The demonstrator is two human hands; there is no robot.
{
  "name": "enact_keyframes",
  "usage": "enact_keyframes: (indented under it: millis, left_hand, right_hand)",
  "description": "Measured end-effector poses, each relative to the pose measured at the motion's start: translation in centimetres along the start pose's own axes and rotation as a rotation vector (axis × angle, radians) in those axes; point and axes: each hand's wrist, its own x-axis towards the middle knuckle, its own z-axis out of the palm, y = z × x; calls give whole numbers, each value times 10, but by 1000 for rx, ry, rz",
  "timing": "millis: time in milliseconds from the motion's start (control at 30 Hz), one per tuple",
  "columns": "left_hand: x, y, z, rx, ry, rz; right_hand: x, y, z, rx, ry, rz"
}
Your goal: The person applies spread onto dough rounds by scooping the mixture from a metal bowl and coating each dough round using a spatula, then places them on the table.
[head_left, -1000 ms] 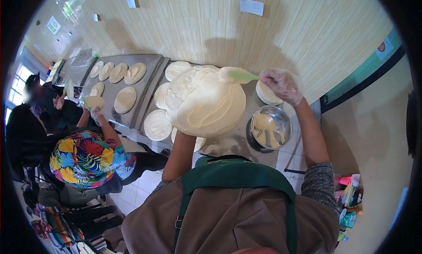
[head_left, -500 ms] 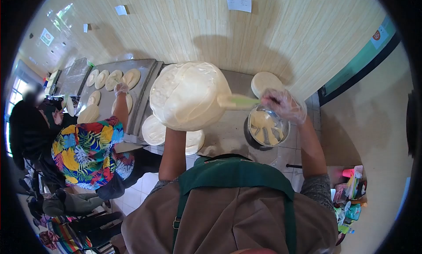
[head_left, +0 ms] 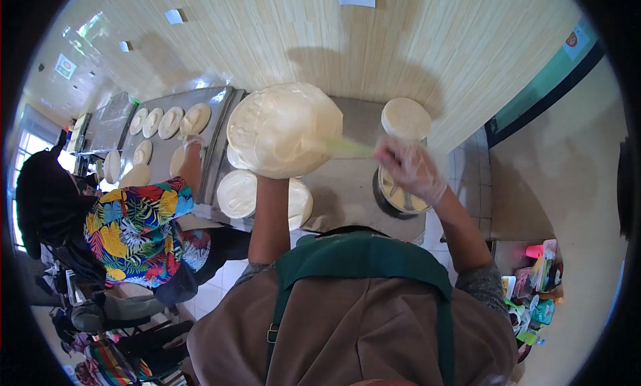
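A large round piece coated in cream [head_left: 284, 129] is held up over the table, my left forearm reaching beneath it. My left hand is hidden under this round. In a clear glove, my right hand [head_left: 408, 164] is closed on the handle of a pale green spatula [head_left: 347, 148], whose blurred blade lies against the cream. Below my right hand stands a metal bowl [head_left: 384, 196] with cream in it, partly covered by the hand. Two smaller cream-topped rounds, one at the left [head_left: 236, 194] and one beside my forearm [head_left: 300, 204], lie on the table.
A pale round [head_left: 406, 119] lies near the wall on the grey table [head_left: 340, 186]. Further left, a co-worker in a flowered shirt [head_left: 137, 229] reaches over a metal table [head_left: 160, 149] with several rounds. Cluttered items [head_left: 534, 292] stand at the lower right.
The spatula has moved from the right edge of the large round inward over its cream. My right hand has shifted left. The co-worker's arm now reaches to the rounds on the far table.
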Motion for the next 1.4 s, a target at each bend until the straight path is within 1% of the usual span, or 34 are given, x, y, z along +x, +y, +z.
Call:
enact_keyframes:
  millis: [33, 133, 233, 267, 333, 367, 467, 500, 567, 600, 667, 700, 767, 800, 867, 900, 967, 1000, 1100, 1167, 1233, 1333, 1400]
  left_hand:
    - [2, -2, 0, -81, -9, 10]
    - [26, -16, -16, -257, -11, 15]
    - [51, -21, -39, -315, -10, 18]
    - [56, -21, -43, -322, -7, 19]
    - [63, -16, -46, -436, -70, 10]
    - [63, -15, -46, -491, -99, -4]
    - [65, -24, -31, -370, -62, 20]
    - [67, -29, -26, -330, -24, 33]
    - [75, -39, -20, -254, 38, 84]
    - [75, -44, -23, -273, 33, 103]
    - [75, -57, -32, -315, 29, 136]
    - [70, -60, -19, -344, -1, 132]
    - [57, -55, 13, -393, -66, 110]
    - [57, -60, 12, -376, -59, 134]
    - [54, -95, 25, -402, -22, 198]
    - [52, -97, 28, -427, -77, 215]
    - [51, -98, 32, -485, -193, 265]
    - [49, -102, 27, -524, -219, 257]
    - [42, -121, 10, -630, -303, 216]
    - [33, -131, 13, -644, -311, 176]
    - [27, -137, 20, -634, -299, 138]
    - [25, -143, 20, -635, -298, 88]
    - [26, -144, 15, -635, -277, 79]
  right_hand:
    - [12, 2, 4, 9, 64, 17]
    - [46, 14, 13, -54, 76, 113]
    - [23, 23, 45, -15, 63, 126]
    - [23, 18, 46, 47, 44, 98]
    - [27, 11, 41, 170, 8, 44]
    - [37, 20, 43, 88, 86, 16]
    - [78, 34, 28, 97, 209, 86]
    - [81, 40, 24, 82, 153, 183]
    - [39, 58, 49, 75, 218, 74]
    - [19, 63, 59, 73, 238, 20]
    - [8, 55, 44, 137, 111, 37]
    - [2, 54, 35, 170, 45, 57]
    - [27, 71, 23, 172, 165, 74]
    - [39, 79, 27, 194, 247, 77]
    - [29, 98, 31, 171, 230, 105]
    - [27, 105, 36, 163, 226, 113]
    - [-18, 84, 54, 191, 182, 113]
    - [-37, 78, 58, 206, 153, 118]
    - [-38, 72, 20, 301, 16, 99]
    - [-10, 97, 14, 301, 180, 32]
    - [25, 109, -3, 71, 145, 52]
    - [21, 129, 4, 7, 88, 43]
    - [-13, 122, 17, 101, 88, -1]
